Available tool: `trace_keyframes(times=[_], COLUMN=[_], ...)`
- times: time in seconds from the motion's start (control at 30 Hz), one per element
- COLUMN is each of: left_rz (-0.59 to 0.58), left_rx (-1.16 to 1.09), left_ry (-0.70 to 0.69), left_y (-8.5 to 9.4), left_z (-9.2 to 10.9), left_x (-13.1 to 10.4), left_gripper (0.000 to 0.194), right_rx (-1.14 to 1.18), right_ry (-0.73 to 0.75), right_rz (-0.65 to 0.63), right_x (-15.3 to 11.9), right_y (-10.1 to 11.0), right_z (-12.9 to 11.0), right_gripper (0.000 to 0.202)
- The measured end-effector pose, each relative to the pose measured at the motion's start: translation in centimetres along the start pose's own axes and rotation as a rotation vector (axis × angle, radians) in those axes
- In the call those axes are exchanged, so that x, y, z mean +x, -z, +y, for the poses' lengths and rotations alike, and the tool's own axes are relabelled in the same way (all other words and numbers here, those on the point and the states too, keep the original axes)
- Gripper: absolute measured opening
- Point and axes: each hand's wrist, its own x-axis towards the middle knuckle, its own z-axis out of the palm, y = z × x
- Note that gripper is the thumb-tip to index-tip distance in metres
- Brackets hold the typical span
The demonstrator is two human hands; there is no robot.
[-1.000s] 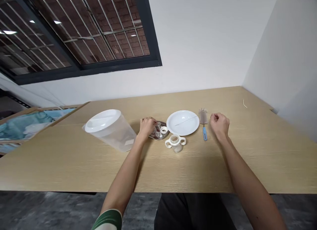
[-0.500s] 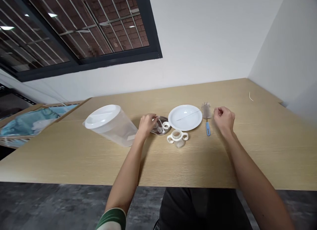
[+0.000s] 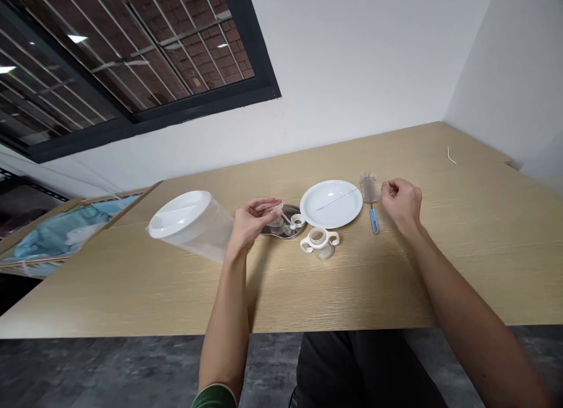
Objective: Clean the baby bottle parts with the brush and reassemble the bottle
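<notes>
My left hand [image 3: 254, 221] pinches the end of a thin, pale straw [image 3: 285, 218] between thumb and fingers. Beneath it lies a shiny metal tray [image 3: 288, 234] with small clear parts and a white ring [image 3: 298, 220] in it. My right hand [image 3: 402, 201] rests as a loose fist on the table, and I see nothing in it. Just left of that fist is a bottle brush [image 3: 373, 219] with a blue handle. Near the tray stands a small clear cup [image 3: 324, 252] with a white two-handled collar.
A white plate [image 3: 313, 216] holds a thin wire-like brush. On the left a tall translucent pitcher [image 3: 200, 235] with a white lid stands on the wooden table [image 3: 176, 302]. A thin pale strip [image 3: 450, 156] lies far right. A window [image 3: 176, 56] is at the back left.
My left hand has turned and drawn slightly left, its fingers now pinching the straw more visibly. My right fist stays by the brush. The camera view has tilted a little.
</notes>
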Motion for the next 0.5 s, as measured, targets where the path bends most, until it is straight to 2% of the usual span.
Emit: trace_keyframes(times=[0.2, 0.33, 0.5], left_rz=[0.061, 0.058, 0.047], left_rx=[-0.176, -0.261, -0.256], left_ry=[-0.004, -0.048, -0.111], left_y=[-0.5, -2.0, -3.9], left_z=[1.8, 2.3, 2.7], left_x=[-0.8, -1.6, -2.5], left_gripper=[0.061, 0.057, 0.055], right_rx=[-0.013, -0.031, -0.045], right_ry=[-0.002, -0.006, -0.019], right_rz=[0.001, -0.012, -0.035], right_x=[0.0, -0.1, -0.1], right_y=[-0.3, -0.5, -0.5], right_z=[0.3, 0.4, 0.5], right_gripper=[0.026, 0.027, 0.027])
